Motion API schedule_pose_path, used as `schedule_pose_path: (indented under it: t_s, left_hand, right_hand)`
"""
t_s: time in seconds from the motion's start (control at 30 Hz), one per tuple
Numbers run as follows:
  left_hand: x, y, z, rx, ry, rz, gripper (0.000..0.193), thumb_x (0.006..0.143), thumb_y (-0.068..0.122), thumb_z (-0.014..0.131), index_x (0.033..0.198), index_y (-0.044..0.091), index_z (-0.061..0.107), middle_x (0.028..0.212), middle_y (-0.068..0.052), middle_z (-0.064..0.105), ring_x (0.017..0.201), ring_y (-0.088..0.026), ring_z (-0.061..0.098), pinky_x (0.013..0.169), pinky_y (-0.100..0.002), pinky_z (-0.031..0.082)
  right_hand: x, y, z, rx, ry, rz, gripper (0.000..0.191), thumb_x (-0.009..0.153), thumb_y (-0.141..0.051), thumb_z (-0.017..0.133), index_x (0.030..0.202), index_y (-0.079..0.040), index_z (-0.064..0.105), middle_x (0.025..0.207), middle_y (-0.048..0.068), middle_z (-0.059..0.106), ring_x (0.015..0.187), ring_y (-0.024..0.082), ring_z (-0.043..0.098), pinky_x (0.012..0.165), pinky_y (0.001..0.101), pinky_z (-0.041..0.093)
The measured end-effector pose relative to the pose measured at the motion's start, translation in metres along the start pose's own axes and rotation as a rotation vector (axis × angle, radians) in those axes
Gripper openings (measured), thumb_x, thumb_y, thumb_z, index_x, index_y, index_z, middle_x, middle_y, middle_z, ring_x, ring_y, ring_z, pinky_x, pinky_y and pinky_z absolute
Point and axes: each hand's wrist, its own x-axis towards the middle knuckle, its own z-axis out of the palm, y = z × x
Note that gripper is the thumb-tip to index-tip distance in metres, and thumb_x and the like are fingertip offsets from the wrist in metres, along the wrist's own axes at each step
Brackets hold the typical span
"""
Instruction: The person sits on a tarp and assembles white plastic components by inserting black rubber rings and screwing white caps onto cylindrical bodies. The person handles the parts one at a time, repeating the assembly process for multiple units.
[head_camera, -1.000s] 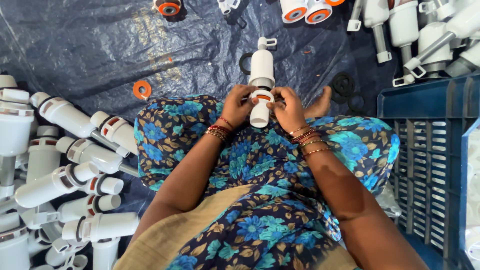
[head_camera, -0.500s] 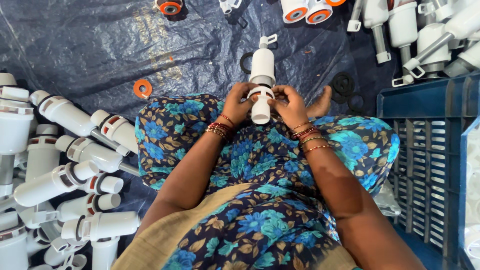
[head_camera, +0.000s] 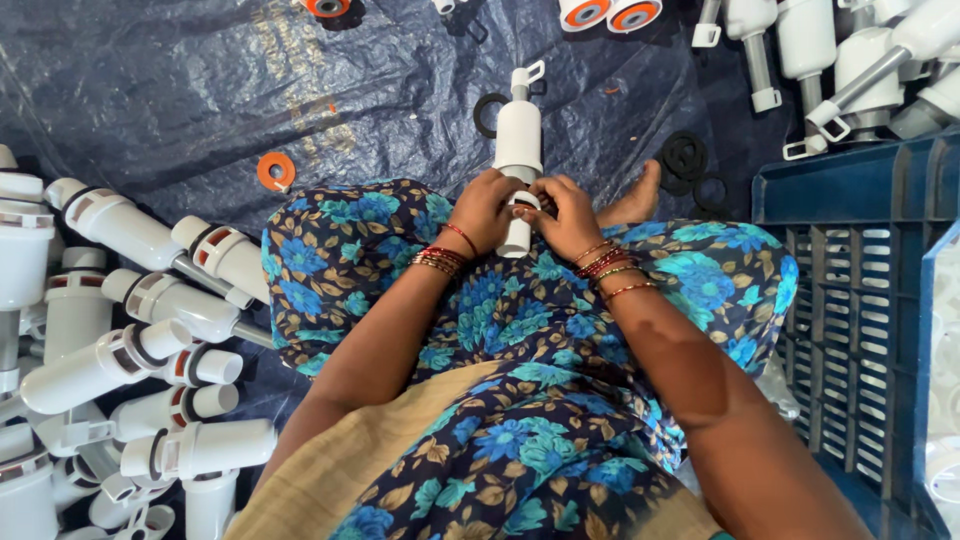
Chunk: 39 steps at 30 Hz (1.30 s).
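While the person sits on the dark blue tarpaulin (head_camera: 200, 110) with legs folded under a blue flowered cloth, both hands meet over the lap on one white plastic pipe fitting (head_camera: 519, 140). The left hand (head_camera: 487, 210) is wrapped round the lower part of the fitting from one side, and the right hand (head_camera: 566, 215) closes on it from the other, fingers curled against a dark ring near its lower end; how hard each hand grips I cannot tell. The fitting lies lengthwise away from the body, its narrow clip end pointing out over the tarpaulin, its lower end resting on the cloth between the wrists. Red and gold bangles sit on both wrists. A loose orange ring (head_camera: 276, 170) lies on the tarpaulin well to the left, a heap of black rings (head_camera: 690, 165) near the bare foot (head_camera: 635, 200), a pile of white fittings (head_camera: 130, 340) at the left, and a blue plastic crate (head_camera: 860, 300) at the right.
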Motion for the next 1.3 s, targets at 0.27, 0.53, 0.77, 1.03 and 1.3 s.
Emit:
schedule_pose_path:
  t_s: [0.27, 0.53, 0.77, 1.03, 1.3]
  left_hand:
    - [-0.01, 0.001, 0.004, 0.022, 0.033, -0.068, 0.023, 0.085, 0.008, 0.072, 0.108, 0.009, 0.073, 0.103, -0.015, 0.065, 0.099, -0.038, 0.064, 0.086, -0.045, 0.052]
    - [0.0, -0.018, 0.002, -0.332, 0.199, -0.136, 0.026, 0.092, 0.01, 0.07, 0.116, 0.005, 0.066, 0.11, -0.012, 0.065, 0.102, -0.032, 0.066, 0.093, -0.038, 0.054]
    - [-0.004, -0.008, 0.002, -0.113, 0.025, 0.013, 0.036, 0.082, 0.007, 0.078, 0.117, 0.006, 0.069, 0.118, -0.016, 0.061, 0.109, -0.033, 0.062, 0.097, -0.039, 0.053]
    - [0.003, -0.02, 0.002, -0.75, 0.065, -0.25, 0.041, 0.096, 0.018, 0.069, 0.132, 0.005, 0.056, 0.12, -0.008, 0.063, 0.109, -0.021, 0.067, 0.095, -0.037, 0.057]
    - [0.001, -0.009, -0.008, -0.342, -0.248, -0.042, 0.1, 0.073, 0.039, 0.091, 0.152, 0.007, 0.038, 0.134, -0.023, 0.043, 0.129, -0.037, 0.045, 0.111, -0.047, 0.042]
  right_hand:
    - [-0.002, -0.007, 0.007, 0.138, 0.033, 0.084, 0.037, 0.084, -0.021, 0.086, 0.109, 0.0, 0.069, 0.102, 0.007, 0.065, 0.086, 0.013, 0.065, 0.076, 0.0277, 0.056]
    - [0.007, -0.002, 0.003, 0.558, 0.086, 0.174, 0.033, 0.092, -0.011, 0.076, 0.12, -0.003, 0.062, 0.111, 0.006, 0.07, 0.099, 0.014, 0.069, 0.088, 0.0279, 0.058]
    - [-0.001, -0.01, -0.009, -0.074, 0.005, -0.082, 0.039, 0.087, -0.014, 0.086, 0.116, 0.001, 0.064, 0.112, 0.014, 0.063, 0.098, 0.026, 0.066, 0.083, 0.0359, 0.055]
    - [0.01, -0.002, -0.01, 0.348, 0.075, 0.093, 0.035, 0.093, -0.015, 0.078, 0.121, -0.001, 0.063, 0.114, 0.006, 0.067, 0.104, 0.018, 0.066, 0.092, 0.0318, 0.054]
    - [0.003, -0.012, -0.016, 0.031, 0.092, -0.034, 0.032, 0.088, -0.012, 0.082, 0.113, 0.0, 0.067, 0.106, 0.008, 0.065, 0.091, 0.019, 0.067, 0.079, 0.0317, 0.055]
